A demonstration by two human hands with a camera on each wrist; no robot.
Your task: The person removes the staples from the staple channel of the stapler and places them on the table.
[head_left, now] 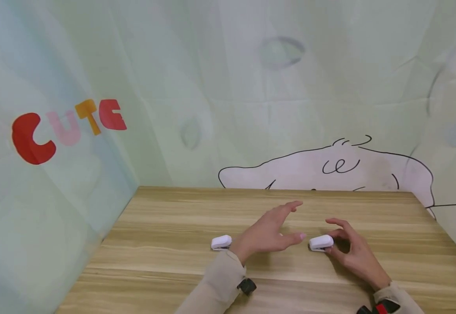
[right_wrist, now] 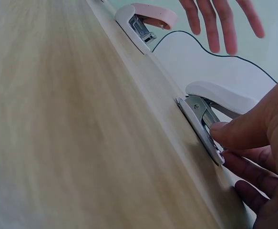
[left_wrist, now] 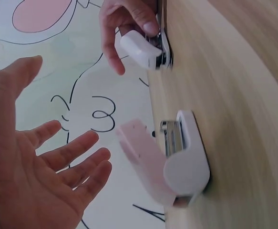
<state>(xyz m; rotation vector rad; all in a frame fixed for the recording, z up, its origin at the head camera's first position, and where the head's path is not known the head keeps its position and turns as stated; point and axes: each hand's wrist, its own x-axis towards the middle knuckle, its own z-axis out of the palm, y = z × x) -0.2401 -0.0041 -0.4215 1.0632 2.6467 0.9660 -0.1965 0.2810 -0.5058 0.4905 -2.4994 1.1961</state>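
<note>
My right hand point(head_left: 355, 257) pinches one end of a small white stapler point(head_left: 321, 242) on the table. In the right wrist view, the thumb and fingertips are at the open end of this stapler point(right_wrist: 215, 95), its upper arm raised from its base. My left hand point(head_left: 269, 231) hovers over the table with fingers spread, holding nothing. A pink-and-white stapler point(left_wrist: 146, 162) with its top swung open stands on the table near the left hand in the left wrist view. A white stapler-like item point(head_left: 221, 242) lies left of the left wrist; I cannot tell whether it is the pink-and-white one.
The wooden table point(head_left: 153, 253) ends at a pale printed curtain point(head_left: 212, 87) behind and on the left. A dark wrist camera point(head_left: 247, 286) sits by the left cuff, and another dark device point(head_left: 386, 306) by the right cuff.
</note>
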